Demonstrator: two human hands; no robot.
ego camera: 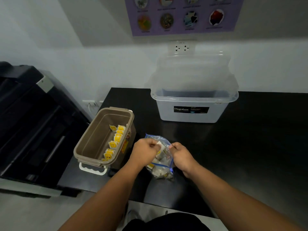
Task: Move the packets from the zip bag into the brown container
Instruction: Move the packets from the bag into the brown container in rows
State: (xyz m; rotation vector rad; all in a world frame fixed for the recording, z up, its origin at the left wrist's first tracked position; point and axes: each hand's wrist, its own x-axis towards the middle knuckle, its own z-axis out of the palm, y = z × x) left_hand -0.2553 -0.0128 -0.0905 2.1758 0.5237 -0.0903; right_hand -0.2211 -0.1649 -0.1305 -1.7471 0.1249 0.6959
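Head view, black worktop (250, 147). The zip bag (160, 170), clear with a blue seal strip, lies near the front edge, just right of the brown container (98, 135). The left hand (145, 148) pinches a white packet (159, 145) at the bag's mouth; the right hand (180, 153), fingers curled, pinches the bag's rim. More packets show through the bag. A row of yellow-printed packets (115, 140) lines the container's right wall; their print is too small to read. Behind stands a clear storage box (216, 114) whose black label (191, 110) reads "Megabox". Wall poster (180, 15) captions are blurred.
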